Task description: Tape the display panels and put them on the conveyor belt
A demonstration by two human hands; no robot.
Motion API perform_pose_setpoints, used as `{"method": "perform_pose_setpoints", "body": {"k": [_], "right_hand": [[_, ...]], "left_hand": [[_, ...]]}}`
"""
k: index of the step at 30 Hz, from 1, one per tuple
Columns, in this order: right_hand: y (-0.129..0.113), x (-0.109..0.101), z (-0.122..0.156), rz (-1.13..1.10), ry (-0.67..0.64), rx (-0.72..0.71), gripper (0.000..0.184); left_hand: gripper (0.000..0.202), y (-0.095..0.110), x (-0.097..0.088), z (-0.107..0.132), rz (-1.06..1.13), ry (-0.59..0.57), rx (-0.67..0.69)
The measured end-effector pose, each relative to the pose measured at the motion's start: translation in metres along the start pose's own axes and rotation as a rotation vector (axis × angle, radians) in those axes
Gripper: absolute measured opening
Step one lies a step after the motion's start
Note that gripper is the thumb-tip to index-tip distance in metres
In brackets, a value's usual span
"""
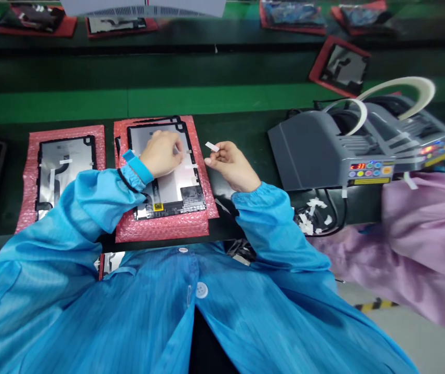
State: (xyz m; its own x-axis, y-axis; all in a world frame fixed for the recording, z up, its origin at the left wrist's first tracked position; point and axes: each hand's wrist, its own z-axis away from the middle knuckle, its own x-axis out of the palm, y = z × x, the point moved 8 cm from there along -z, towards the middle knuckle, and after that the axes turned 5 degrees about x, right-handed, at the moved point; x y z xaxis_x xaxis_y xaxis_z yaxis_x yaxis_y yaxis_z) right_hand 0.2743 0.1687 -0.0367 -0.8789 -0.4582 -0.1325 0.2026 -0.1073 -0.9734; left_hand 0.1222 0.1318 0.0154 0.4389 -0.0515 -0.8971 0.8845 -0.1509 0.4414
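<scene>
While the left hand (162,154) presses flat, grasping nothing, on the open tablet back (165,171) lying on its pink bubble-wrap mat (163,228), the right hand (232,165), pinching a tape strip (212,147) just right of it, should lay the strip square and smooth.

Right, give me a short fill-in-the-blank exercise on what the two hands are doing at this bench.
1. The left hand presses on the tablet panel, which lies on a sheet of pink ____.
2. The right hand pinches a small white ____ between its fingertips.
3. The grey tape dispenser stands to the ____ of the right hand.
4. A co-worker's sleeve beside the dispenser is ____ in colour.

Missing words: bubble wrap; strip of tape; right; pink
</scene>
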Motion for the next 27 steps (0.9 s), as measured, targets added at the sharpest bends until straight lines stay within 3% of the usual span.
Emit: {"method": "perform_pose_setpoints", "body": {"k": [3, 7, 16, 22, 27], "right_hand": [[-0.019, 0.005, 0.009, 0.078, -0.072, -0.110, 0.039], [-0.036, 0.021, 0.016, 0.173, -0.188, -0.169, 0.036], [-0.031, 0.010, 0.005, 0.272, -0.050, -0.099, 0.024], [-0.027, 0.021, -0.007, 0.378, -0.074, -0.117, 0.015], [-0.021, 0.024, -0.013, 0.486, -0.079, -0.028, 0.011]], "left_hand": [[0.022, -0.002, -0.009, -0.006, 0.157, 0.090, 0.116], [0.025, 0.007, -0.007, -0.007, 0.246, 0.064, 0.210], [0.023, 0.001, 0.001, -0.003, 0.295, -0.014, 0.042], [0.024, 0.000, 0.008, -0.003, 0.011, -0.080, -0.047], [0.030, 0.009, 0.013, 0.002, -0.194, -0.173, -0.097]]}}
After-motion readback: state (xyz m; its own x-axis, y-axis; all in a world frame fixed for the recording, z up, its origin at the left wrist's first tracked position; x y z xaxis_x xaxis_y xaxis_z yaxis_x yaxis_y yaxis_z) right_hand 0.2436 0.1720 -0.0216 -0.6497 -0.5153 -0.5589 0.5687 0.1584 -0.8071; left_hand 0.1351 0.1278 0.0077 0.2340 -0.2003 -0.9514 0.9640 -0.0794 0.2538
